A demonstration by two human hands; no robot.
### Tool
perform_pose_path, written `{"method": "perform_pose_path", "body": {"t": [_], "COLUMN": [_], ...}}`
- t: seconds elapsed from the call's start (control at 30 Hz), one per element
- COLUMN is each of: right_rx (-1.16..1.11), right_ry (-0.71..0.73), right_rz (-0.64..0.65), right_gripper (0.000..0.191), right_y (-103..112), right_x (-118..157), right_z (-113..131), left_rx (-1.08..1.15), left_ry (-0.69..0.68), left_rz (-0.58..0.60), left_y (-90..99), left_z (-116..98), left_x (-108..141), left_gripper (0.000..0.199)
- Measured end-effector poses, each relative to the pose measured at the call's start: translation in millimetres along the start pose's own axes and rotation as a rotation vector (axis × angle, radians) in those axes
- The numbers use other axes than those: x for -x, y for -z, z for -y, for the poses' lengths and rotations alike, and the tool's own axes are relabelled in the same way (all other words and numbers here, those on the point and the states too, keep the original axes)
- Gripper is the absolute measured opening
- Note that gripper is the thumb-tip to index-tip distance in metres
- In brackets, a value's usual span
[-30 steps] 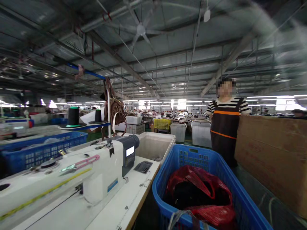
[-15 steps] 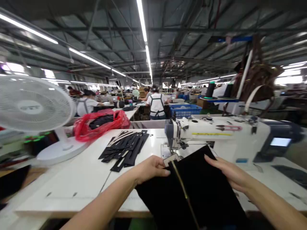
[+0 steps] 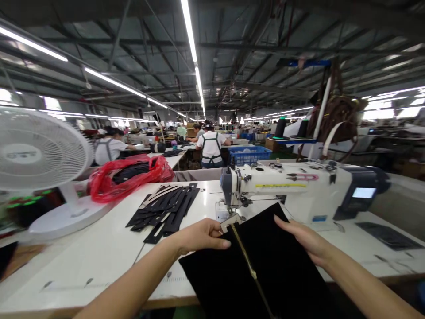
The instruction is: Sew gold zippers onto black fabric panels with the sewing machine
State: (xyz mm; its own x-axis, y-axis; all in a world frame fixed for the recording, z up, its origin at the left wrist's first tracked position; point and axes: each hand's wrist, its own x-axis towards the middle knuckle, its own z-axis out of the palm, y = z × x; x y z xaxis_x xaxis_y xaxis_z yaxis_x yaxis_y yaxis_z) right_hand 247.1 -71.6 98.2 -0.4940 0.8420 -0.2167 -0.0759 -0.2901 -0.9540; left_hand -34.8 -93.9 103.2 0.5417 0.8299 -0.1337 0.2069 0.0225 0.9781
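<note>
A black fabric panel (image 3: 282, 261) with a gold zipper (image 3: 247, 259) down its middle is stretched between my hands, its lower part hanging past the table's front edge. My left hand (image 3: 204, 237) pinches its top left edge, thumb on top, next to a small beige piece (image 3: 231, 221) at the zipper's upper end. At the upper right edge my right hand (image 3: 300, 239) grips the panel, thumb on top and fingers hidden beneath. Just beyond the panel stands a white sewing machine (image 3: 275, 184), its needle area partly behind the cloth.
Flat black strips (image 3: 169, 208) lie piled on the white table (image 3: 99, 261). A red plastic bag (image 3: 133, 177) with dark material and a white fan (image 3: 43, 155) stand left. Thread cones (image 3: 280, 128) sit behind the machine. Co-workers (image 3: 210, 146) work further back, near a blue crate (image 3: 250, 155).
The view has turned slightly right, so the surroundings sit further left. Both hands keep their hold on the panel, which stays in nearly the same pose.
</note>
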Motion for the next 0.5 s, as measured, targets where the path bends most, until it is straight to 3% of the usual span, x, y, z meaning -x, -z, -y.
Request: {"method": "perform_pose_path", "body": {"t": [0.13, 0.27, 0.37, 0.47, 0.5], "right_rx": [0.090, 0.267, 0.478, 0.707, 0.791], "right_ry": [0.056, 0.092, 0.185, 0.347, 0.405], "right_rz": [-0.089, -0.170, -0.295, -0.486, -0.514], "right_gripper": [0.046, 0.056, 0.059, 0.062, 0.066], "right_y": [7.7, 14.2, 11.4, 3.3, 1.7], "right_x": [4.1, -4.8, -14.3, -23.5, -26.8], "right_z": [-11.0, -25.2, -34.1, -49.1, -57.4], "left_rx": [-0.092, -0.433, -0.824, -1.207, -1.303], "left_ry": [0.017, 0.016, -0.134, -0.512, -0.644], "left_rz": [0.129, 0.016, -0.326, -0.703, -0.774], "left_y": [4.3, 24.6, 30.0, 13.5, 4.1], "left_z": [14.5, 36.9, 57.4, 85.9, 97.7], "left_x": [-9.6, -25.2, -35.1, -42.2, -44.0], "left_gripper": [0.029, 0.030, 0.029, 0.045, 0.051]}}
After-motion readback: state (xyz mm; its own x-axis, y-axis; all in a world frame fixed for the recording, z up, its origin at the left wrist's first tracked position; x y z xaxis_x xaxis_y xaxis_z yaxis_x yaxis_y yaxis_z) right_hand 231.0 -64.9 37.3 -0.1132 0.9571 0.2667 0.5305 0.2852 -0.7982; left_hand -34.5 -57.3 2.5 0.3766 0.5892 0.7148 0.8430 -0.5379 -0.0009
